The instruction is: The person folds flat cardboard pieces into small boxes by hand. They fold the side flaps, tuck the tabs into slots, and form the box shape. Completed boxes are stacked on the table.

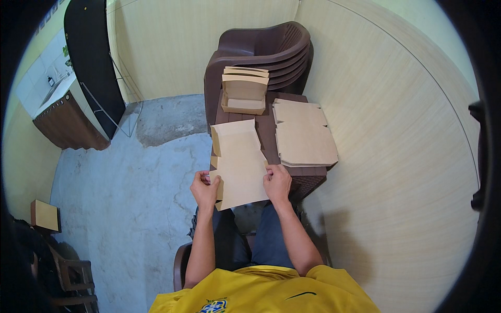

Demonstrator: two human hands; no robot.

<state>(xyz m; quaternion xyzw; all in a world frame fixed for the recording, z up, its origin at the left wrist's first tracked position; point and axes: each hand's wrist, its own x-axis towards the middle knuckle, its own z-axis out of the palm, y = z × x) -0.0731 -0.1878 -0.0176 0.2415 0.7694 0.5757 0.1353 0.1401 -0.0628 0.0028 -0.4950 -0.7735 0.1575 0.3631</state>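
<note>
A brown cardboard box blank (pixel 239 161), partly folded, lies before me with its near end over the front edge of a brown table. Its side flaps stand partly raised along the left edge. My left hand (pixel 205 189) pinches a flap at the near left side, thumb on top. On the opposite side, my right hand (pixel 277 182) grips the near right flap between thumb and fingers. Beyond the blank stand several folded open boxes (pixel 244 94), nested together. A stack of flat box blanks (pixel 305 133) lies to the right, close to my right hand.
The brown table (pixel 269 138) carries all the cardboard. Stacked brown plastic chairs (pixel 261 47) stand behind it, and a pale panelled wall (pixel 396 156) runs along the right. At far left are a sink counter (pixel 57 96) with a brown curtain and a small box (pixel 45 215).
</note>
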